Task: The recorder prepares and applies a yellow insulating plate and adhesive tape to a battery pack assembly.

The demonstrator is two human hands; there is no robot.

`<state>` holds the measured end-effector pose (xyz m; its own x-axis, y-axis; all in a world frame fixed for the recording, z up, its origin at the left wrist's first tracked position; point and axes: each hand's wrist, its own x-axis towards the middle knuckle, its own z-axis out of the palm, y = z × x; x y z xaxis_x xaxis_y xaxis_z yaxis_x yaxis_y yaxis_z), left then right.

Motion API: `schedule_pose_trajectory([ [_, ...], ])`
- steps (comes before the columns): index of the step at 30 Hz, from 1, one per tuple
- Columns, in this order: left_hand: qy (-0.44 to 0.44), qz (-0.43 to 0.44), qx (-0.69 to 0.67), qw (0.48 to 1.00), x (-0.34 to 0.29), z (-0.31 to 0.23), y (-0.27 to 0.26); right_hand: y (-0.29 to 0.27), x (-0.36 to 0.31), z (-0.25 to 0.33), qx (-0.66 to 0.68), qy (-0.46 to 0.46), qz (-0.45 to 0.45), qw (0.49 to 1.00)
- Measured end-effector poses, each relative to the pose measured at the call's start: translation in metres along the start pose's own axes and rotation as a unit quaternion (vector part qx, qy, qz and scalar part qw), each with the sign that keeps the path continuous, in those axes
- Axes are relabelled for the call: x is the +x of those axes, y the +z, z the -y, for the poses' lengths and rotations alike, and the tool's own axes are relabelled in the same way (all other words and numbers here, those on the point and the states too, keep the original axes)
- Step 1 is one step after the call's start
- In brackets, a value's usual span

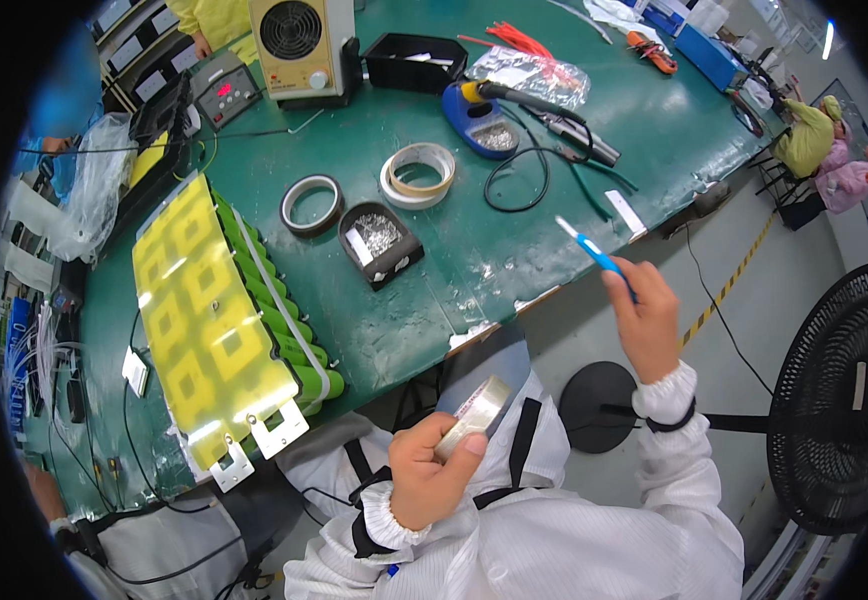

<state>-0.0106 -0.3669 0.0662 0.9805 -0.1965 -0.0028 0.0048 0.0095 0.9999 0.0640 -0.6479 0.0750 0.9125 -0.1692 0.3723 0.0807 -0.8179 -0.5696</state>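
Observation:
My left hand (436, 474) is closed round a roll of clear tape (481, 408), held above my lap off the table's front edge. My right hand (646, 312) grips a slim knife (597, 253) with a blue handle, its pale tip pointing up and left over the table edge. Left of both hands lies a battery pack (212, 318) of green cylindrical cells under a yellow sheet, with metal tabs at its near end. A dark tape roll (312, 205), a stack of pale tape rolls (419, 174) and a black tray of small metal bits (380, 243) are on the green table.
A soldering iron stand (481, 122) and green-handled pliers (591, 190) lie toward the right. Behind stand a fan-fronted box (299, 50) and a black bin (416, 62). A black floor fan (834, 400) is at my right. Other people sit nearby.

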Motion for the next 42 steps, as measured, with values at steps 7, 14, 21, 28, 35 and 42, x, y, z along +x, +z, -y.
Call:
schedule_pose_trajectory([
  [7,-0.032,-0.045,-0.081,0.995,-0.007,0.01,0.003,0.059,0.054,-0.048,-0.156,-0.027,-0.061,0.985],
  [14,0.21,-0.001,0.284,0.936,0.008,0.006,0.006,0.017,-0.004,0.069,0.17,-0.191,0.084,0.963],
  [21,0.296,-0.046,0.366,0.881,0.01,0.008,0.01,0.027,-0.046,0.09,0.318,-0.192,0.163,0.914],
  [28,0.271,0.012,0.328,0.905,0.009,0.0,0.006,0.032,-0.058,0.093,0.354,-0.138,0.117,0.918],
  [35,0.318,0.06,0.32,0.89,0.013,0.01,-0.011,0.037,-0.049,0.088,0.274,-0.261,0.082,0.922],
  [42,0.2,0.066,0.231,0.95,0.02,0.001,-0.021,0.02,-0.061,0.094,0.271,-0.285,0.121,0.911],
])
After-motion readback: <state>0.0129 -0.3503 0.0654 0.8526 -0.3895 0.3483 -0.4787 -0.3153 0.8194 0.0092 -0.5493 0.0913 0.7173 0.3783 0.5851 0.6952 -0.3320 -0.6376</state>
